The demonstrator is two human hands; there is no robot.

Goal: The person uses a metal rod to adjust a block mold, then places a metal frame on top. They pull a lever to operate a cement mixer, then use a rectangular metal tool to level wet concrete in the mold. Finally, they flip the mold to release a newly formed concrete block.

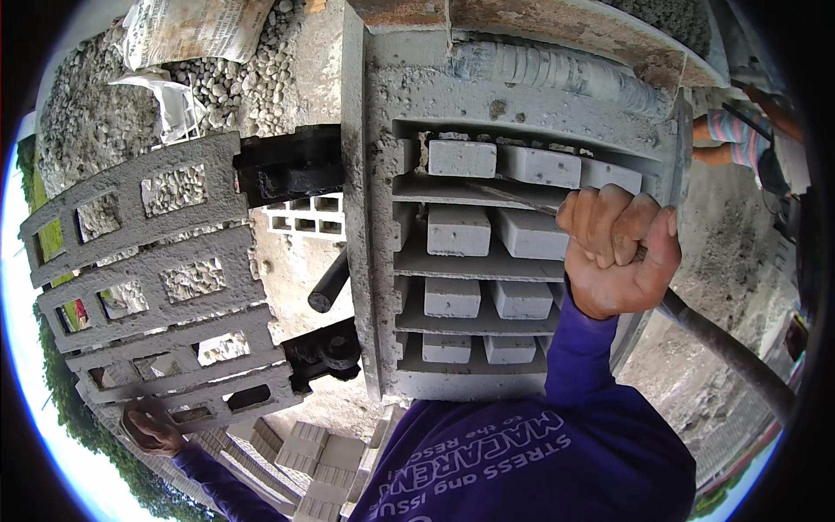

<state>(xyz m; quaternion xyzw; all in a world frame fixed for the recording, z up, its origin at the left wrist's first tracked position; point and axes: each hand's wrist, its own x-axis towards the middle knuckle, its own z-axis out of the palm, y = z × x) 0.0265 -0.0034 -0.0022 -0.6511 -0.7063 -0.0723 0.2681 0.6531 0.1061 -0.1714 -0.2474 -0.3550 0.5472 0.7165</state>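
My right hand (619,248) is closed in a fist around a thin dark rod (522,198), above the right side of a concrete-caked block mould (531,384). The rod slants left across the mould's upper rows. Inside the mould, thin divider plates (470,265) separate rows of grey rectangular cores (458,230). To the left, a rough grey slotted frame (143,230) is swung out on black hinges (300,170). My left hand (154,428) is closed on that frame's near lower edge, its fingers partly hidden.
A thick pipe (731,357) slants away beyond my right hand. Gravel (87,113) and a sack (191,30) lie at far left. Stacked blocks (326,461) stand near the lower left. Another person (748,139) is at far right. A short dark bar (329,283) juts from the mould's left side.
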